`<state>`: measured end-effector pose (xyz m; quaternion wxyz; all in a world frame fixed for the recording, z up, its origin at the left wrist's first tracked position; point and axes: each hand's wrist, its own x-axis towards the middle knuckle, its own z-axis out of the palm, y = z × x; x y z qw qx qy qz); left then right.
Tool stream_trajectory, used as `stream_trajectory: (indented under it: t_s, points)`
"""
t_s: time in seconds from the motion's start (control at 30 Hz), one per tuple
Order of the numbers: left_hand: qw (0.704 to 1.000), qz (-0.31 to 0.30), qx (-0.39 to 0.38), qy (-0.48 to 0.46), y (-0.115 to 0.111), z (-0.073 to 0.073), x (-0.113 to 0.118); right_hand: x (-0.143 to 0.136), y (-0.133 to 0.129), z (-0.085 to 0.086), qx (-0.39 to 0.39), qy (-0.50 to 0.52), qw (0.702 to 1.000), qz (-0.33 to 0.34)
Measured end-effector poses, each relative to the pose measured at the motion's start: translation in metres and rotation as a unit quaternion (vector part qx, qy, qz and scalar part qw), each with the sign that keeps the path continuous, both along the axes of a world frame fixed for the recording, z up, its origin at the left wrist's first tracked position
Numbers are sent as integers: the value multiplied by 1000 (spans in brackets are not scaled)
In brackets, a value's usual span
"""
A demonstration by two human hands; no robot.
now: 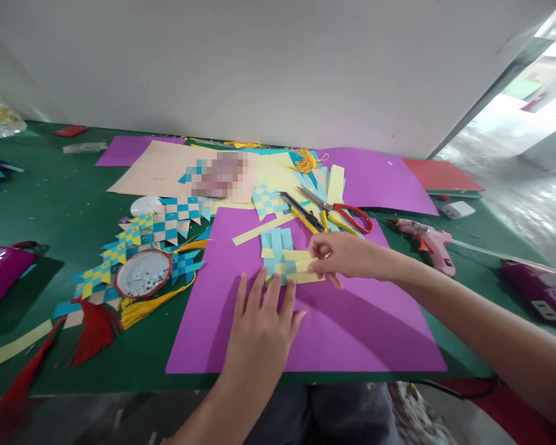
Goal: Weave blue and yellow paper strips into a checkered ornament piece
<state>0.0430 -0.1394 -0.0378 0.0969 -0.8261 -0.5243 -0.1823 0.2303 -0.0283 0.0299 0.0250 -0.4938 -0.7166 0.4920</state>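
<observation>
Head view: blue-and-yellow paper weave (277,246). Left hand (262,324) outspread, touching the weave's near edge; right hand (338,254) pinching a yellow strip (303,266) at the weave's right. Scissors (328,206) beyond the weave.

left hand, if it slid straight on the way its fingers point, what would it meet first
Most likely the woven paper strips: the left hand has its fingertips about at their lower edge, though actual contact is hard to tell.

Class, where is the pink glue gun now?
In the head view, the pink glue gun lies on the right, between the red-handled scissors and a purple device.
</observation>
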Motion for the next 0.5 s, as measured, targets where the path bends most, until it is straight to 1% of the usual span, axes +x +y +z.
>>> stream_trajectory:
  t_s: [0.1,0.2,0.33,0.5]
  points:
    - [1000,1,-1,3,0,0,1,2,-2,-7,-23,47,996,-66]
    - [1000,2,-7,12,0,1,1,2,-6,-13,4,60,993,-102]
    - [1000,0,-10,24,-1,2,2,3,-11,-21,70,29,992,-99]
    - [1000,3,-11,28,0,3,3,5,-14,-30,105,10,989,-102]
